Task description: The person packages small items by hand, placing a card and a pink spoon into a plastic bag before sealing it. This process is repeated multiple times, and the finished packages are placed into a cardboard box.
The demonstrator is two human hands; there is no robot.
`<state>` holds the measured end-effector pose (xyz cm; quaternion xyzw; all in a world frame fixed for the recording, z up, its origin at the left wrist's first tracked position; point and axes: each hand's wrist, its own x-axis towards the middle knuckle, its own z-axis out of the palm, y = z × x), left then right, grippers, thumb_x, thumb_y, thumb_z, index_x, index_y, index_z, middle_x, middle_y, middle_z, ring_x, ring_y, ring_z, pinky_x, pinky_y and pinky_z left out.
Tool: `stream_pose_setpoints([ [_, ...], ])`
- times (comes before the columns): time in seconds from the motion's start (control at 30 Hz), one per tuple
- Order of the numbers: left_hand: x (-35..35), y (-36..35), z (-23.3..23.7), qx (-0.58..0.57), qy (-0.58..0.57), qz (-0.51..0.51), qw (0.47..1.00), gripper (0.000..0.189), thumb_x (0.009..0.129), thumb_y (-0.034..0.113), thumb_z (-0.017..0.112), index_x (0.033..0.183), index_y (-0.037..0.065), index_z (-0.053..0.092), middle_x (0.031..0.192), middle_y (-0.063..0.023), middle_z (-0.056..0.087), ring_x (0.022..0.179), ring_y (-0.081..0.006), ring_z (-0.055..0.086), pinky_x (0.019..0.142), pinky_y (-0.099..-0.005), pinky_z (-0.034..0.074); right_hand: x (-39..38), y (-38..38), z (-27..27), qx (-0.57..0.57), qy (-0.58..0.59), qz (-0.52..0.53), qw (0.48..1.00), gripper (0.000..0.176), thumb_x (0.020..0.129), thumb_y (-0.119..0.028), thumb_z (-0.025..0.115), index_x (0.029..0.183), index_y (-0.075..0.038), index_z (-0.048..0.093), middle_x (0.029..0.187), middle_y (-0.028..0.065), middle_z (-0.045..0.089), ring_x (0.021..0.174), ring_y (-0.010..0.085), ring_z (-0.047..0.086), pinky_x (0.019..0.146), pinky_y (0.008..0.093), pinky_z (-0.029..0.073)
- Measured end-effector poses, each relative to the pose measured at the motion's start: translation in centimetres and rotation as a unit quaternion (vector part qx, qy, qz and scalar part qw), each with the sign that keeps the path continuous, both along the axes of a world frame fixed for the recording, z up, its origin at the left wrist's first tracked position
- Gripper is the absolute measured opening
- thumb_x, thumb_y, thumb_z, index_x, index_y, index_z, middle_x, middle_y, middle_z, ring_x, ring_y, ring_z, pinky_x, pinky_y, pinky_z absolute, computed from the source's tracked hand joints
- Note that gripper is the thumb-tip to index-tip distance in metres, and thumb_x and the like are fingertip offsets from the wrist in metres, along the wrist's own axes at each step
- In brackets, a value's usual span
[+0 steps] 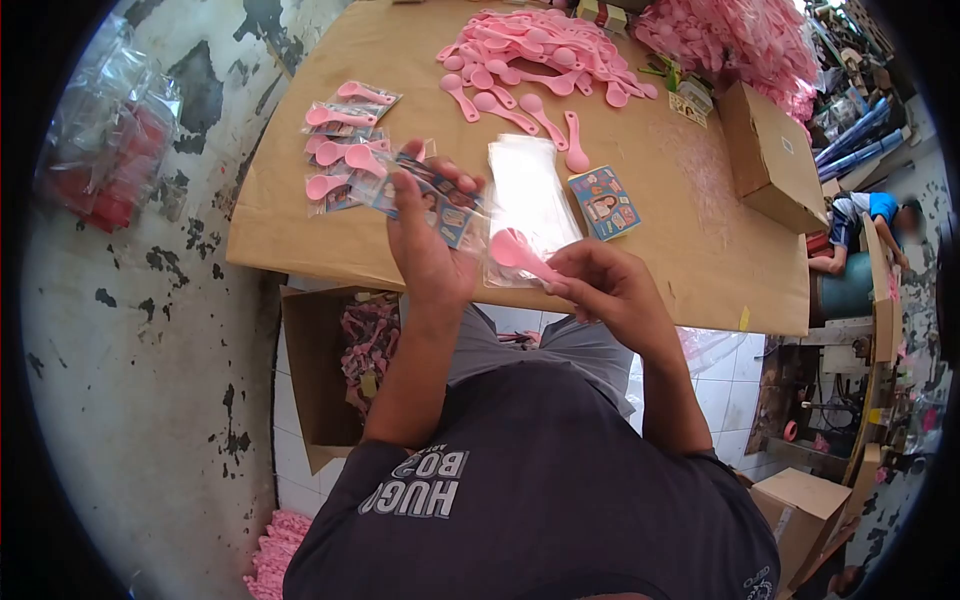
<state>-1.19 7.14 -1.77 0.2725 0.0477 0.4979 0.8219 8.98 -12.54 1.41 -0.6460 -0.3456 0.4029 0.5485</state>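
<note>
My left hand is closed on a clear plastic packet with a blue printed card in it, raised over the table's near part. Between the thumb and fingers of my right hand is the handle of a pink spoon, its bowl pointing left towards the packet. Under the spoon lies a stack of clear plastic bags. A stack of blue printed cards sits just right of the bags. Left of my left hand, several filled packets overlap, each showing a pink spoon on a card.
A heap of loose pink spoons covers the table's far side. Behind it stands a big pink pile, with a cardboard box at the right edge. An open carton of packets is below left. Another person sits far right.
</note>
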Motion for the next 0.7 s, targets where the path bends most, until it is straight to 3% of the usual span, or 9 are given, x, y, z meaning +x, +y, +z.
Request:
stream_pose_setpoints([
  [0.13,0.2,-2.6,0.1,-0.001,0.015,-0.055,0.998,0.054,0.107,0.045,0.055,0.140,0.005,0.044,0.098,-0.0071,0.064,0.090,-0.0179,0.065,0.093,-0.0433,0.058,-0.9,0.2,-0.8,0.031,-0.024,-0.010,0.999,0.023,0.098,-0.009,0.071,0.119,0.001,0.066,0.097,0.0035,0.072,0.070,0.0058,0.064,0.060,0.0214,0.052],
  [0.23,-0.1,-3.8,0.3,0.002,0.032,-0.063,0.998,0.055,0.107,0.046,0.054,0.141,0.004,0.043,0.098,-0.0072,0.064,0.091,-0.0176,0.065,0.094,-0.0437,0.057,-1.7,0.0,-0.6,0.118,0.068,-0.022,0.990,0.028,0.098,-0.006,0.070,0.123,0.004,0.061,0.103,0.0060,0.070,0.078,0.0097,0.068,0.069,0.0239,0.057],
  [0.3,-0.2,-4.4,0.3,-0.030,0.028,-0.101,0.994,0.055,0.107,0.046,0.054,0.142,0.005,0.043,0.100,-0.0070,0.063,0.091,-0.0175,0.065,0.095,-0.0434,0.057,-2.1,-0.4,-0.2,0.130,0.116,-0.048,0.984,0.026,0.098,-0.004,0.070,0.119,0.003,0.056,0.104,0.0063,0.068,0.086,0.0116,0.069,0.076,0.0254,0.059],
  [0.43,-0.3,-6.4,0.7,-0.063,0.016,-0.162,0.985,0.051,0.107,0.044,0.054,0.141,0.007,0.045,0.102,-0.0048,0.059,0.092,-0.0153,0.060,0.092,-0.0388,0.054,-2.8,-0.5,-1.9,0.156,0.083,-0.089,0.980,0.028,0.094,-0.006,0.075,0.111,-0.002,0.054,0.099,0.0031,0.065,0.083,0.0092,0.066,0.073,0.0228,0.056],
  [0.5,-0.2,-7.3,0.5,-0.076,-0.005,-0.225,0.971,0.051,0.108,0.043,0.053,0.143,0.007,0.043,0.103,-0.0046,0.059,0.092,-0.0145,0.060,0.090,-0.0368,0.054,-2.9,-0.1,-3.0,0.198,0.003,-0.126,0.972,0.033,0.091,-0.010,0.081,0.107,-0.005,0.052,0.093,0.0008,0.062,0.079,0.0070,0.062,0.069,0.0208,0.052],
  [0.57,-0.4,-7.6,0.5,-0.080,-0.005,-0.239,0.968,0.047,0.110,0.039,0.051,0.143,0.007,0.042,0.102,-0.0048,0.058,0.092,-0.0142,0.060,0.090,-0.0368,0.055,-3.2,-0.3,-3.0,0.203,0.004,-0.137,0.970,0.039,0.088,-0.013,0.085,0.108,-0.006,0.052,0.095,-0.0008,0.059,0.078,0.0053,0.059,0.066,0.0205,0.048],
  [0.63,-0.4,-7.5,0.0,-0.082,-0.003,-0.271,0.959,0.044,0.111,0.034,0.050,0.143,0.005,0.043,0.104,-0.0063,0.060,0.094,-0.0156,0.062,0.091,-0.0367,0.057,-3.4,-0.8,-2.7,0.160,-0.153,-0.181,0.958,0.047,0.085,-0.011,0.085,0.120,-0.005,0.055,0.104,0.0041,0.061,0.092,0.0111,0.062,0.071,0.0238,0.051],
  [0.67,-0.5,-7.6,0.0,-0.081,-0.002,-0.272,0.959,0.044,0.111,0.034,0.050,0.143,0.005,0.043,0.104,-0.0063,0.060,0.094,-0.0156,0.062,0.091,-0.0367,0.057,-3.5,-0.9,-2.4,0.160,-0.153,-0.182,0.958,0.047,0.085,-0.011,0.085,0.120,-0.005,0.055,0.104,0.0041,0.061,0.092,0.0111,0.062,0.071,0.0238,0.051],
  [0.7,-0.5,-7.7,0.0,-0.085,0.002,-0.279,0.957,0.043,0.111,0.032,0.049,0.144,0.004,0.043,0.107,-0.0077,0.061,0.098,-0.0167,0.063,0.093,-0.0376,0.058,-3.7,-0.9,-1.9,0.201,-0.240,-0.201,0.928,0.046,0.083,-0.011,0.085,0.120,-0.005,0.059,0.112,0.0080,0.062,0.101,0.0159,0.062,0.077,0.0277,0.052],
])
